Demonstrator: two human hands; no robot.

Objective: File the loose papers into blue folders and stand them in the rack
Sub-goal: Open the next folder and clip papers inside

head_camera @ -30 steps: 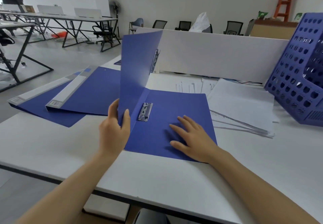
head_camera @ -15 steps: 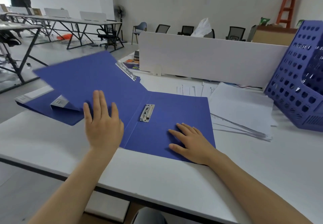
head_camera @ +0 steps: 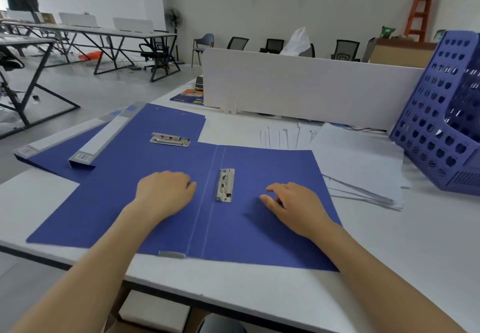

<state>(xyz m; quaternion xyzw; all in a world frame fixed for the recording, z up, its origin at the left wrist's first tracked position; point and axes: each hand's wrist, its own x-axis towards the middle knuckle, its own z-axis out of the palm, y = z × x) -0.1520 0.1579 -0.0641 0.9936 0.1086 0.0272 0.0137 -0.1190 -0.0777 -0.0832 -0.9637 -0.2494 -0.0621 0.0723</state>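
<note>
An open blue folder [head_camera: 259,231] lies flat on the white table [head_camera: 415,241] in front of me. A metal clip [head_camera: 225,184] sits beside its spine, and a second clip [head_camera: 170,139] is on the left cover. My left hand [head_camera: 165,193] presses down on the left cover. On the right inner cover rests my right hand [head_camera: 294,202], fingers loosely bent and holding nothing. Loose white papers [head_camera: 358,161] lie in a spread pile to the right of the folder. The blue perforated rack [head_camera: 441,125] stands at the far right.
Two closed blue folders [head_camera: 52,156] with grey spines lie at the left, partly under the opened cover. A white divider panel [head_camera: 311,86] runs across the back of the table, with a colourful booklet [head_camera: 188,96] at its left end. The table's front edge is just below the folder.
The left cover, held upright a second ago, has swung down to the left and now lies flat. My left hand let go of its edge and presses on it. My right hand's fingers have bent slightly.
</note>
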